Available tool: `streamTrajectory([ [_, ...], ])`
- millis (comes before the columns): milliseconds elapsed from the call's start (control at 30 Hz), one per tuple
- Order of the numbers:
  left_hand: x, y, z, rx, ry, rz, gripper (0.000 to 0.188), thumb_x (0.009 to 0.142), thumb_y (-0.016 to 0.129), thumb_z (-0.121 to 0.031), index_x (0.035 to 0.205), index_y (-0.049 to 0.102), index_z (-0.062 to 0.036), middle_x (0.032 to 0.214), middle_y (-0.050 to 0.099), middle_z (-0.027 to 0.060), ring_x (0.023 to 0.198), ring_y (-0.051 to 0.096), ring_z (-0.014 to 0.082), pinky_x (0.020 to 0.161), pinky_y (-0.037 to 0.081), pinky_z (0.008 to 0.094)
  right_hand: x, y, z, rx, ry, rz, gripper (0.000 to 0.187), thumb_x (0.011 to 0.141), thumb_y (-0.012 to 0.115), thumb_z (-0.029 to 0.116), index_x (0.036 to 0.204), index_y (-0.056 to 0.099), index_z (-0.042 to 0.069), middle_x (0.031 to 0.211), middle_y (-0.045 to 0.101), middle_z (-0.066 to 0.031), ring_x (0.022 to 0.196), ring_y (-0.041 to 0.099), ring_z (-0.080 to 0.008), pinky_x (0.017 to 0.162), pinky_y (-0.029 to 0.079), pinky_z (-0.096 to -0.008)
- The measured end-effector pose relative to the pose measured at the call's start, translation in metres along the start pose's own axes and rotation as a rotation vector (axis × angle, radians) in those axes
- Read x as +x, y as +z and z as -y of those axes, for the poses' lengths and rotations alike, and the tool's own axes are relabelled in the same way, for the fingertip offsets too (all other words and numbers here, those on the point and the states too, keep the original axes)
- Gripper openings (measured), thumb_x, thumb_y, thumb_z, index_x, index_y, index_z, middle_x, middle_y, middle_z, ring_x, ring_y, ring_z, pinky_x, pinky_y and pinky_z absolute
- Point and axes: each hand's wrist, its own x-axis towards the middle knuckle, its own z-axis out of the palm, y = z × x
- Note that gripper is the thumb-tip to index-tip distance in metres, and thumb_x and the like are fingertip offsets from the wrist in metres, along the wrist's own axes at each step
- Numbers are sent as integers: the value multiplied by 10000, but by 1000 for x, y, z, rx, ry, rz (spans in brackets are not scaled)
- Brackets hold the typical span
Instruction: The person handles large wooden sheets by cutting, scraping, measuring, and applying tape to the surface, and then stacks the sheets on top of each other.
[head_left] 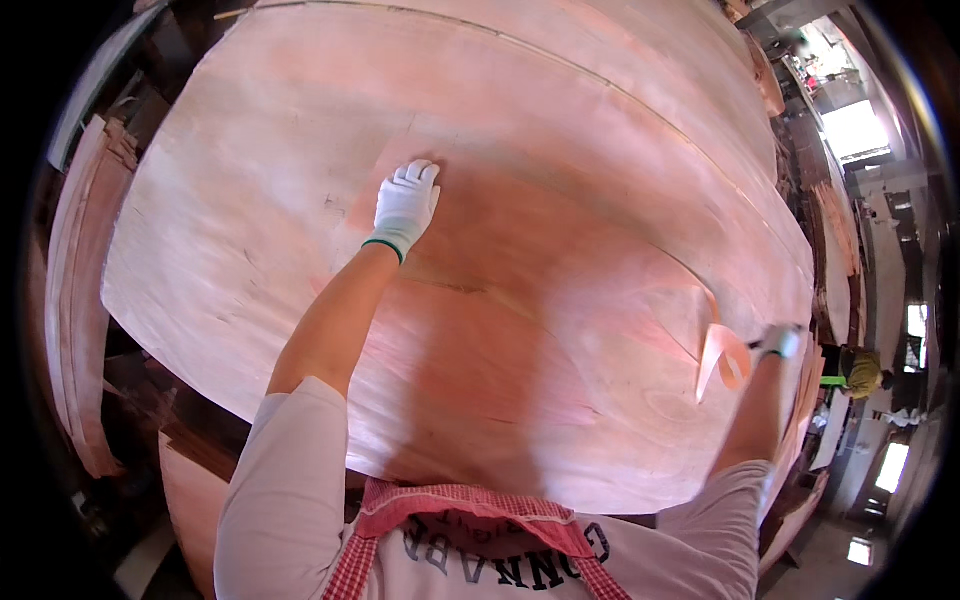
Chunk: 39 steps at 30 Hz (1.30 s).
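Strip [706, 366], one, curled, left grip [408, 190] bent-fingered on veneer [250, 200], right grip [783, 342] blurred, both states unclear

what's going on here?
A person is leaning over a large, thin wood sheet. The gloved left hand is on the sheet, left of center. The right hand, blurred, is near the right edge beside a curled strip; whether it grips anything is unclear.
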Motion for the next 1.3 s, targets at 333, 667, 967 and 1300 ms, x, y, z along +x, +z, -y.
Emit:
streamTrajectory([
  [333, 16, -11, 28, 42, -152, 73, 238, 878, 599, -189, 1097, 551, -109, 1226, 565, 59, 1154, 535, 282, 938, 450, 452, 10, -315, -28, 1775, -173, -408, 342, 1003, 417, 224, 1210, 570, -1, 1111, 649, -121, 1006, 625, -253, 856, 500, -366],
  [667, 15, -4, 53, -87, -171, -209, 357, 882, 546, -130, 1232, 489, -99, 1239, 594, 104, 1206, 528, 301, 999, 437, 429, -226, -718, 250, 1400, -869, -136, 282, 976, 421, 296, 1050, 541, 52, 894, 708, -187, 850, 697, -364, 757, 542, -493],
  [967, 21, 1, 68, 45, -61, -89, 397, 881, 611, -264, 1236, 574, -90, 1282, 587, 111, 1163, 548, 321, 986, 440, 434, -240, -687, 269, 1472, -928, -239, 193, 939, 475, 227, 968, 527, 44, 807, 689, -191, 779, 686, -378, 685, 539, -494],
  [1300, 28, 1, 46, 166, -32, 18, 498, 872, 651, -420, 1303, 583, -179, 1361, 529, 89, 1227, 490, 341, 1012, 416, 470, -176, -382, 164, 872, -1249, -154, 174, 899, 538, 154, 1051, 500, 80, 702, 639, -131, 592, 650, -325, 536, 508, -441],
])
